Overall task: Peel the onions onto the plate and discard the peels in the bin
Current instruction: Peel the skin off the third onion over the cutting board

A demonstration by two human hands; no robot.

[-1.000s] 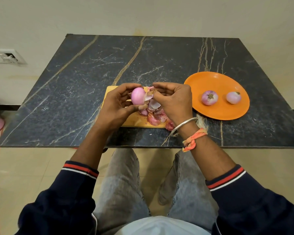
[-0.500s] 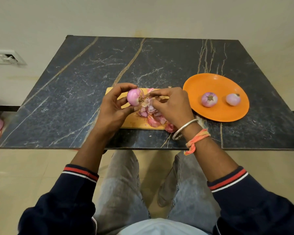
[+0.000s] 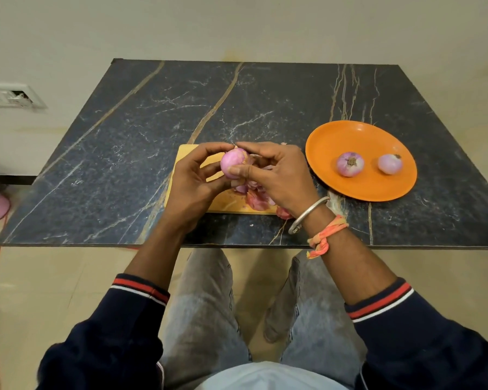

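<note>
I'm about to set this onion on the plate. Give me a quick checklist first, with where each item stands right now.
1. Onion gripped: ok. The left hand holds it and the right hand pinches it.
2. Onion fully peeled: cannot tell. The near side looks smooth, but the hands cover the rest.
3. Room on the orange plate: ok. Two peeled onions lie on it, with bare space beside them.
4. Peels kept on the cutting board: not ok. One piece lies off its near edge on the table.
5. Bin within reach: cannot tell. No bin is in view.
</note>
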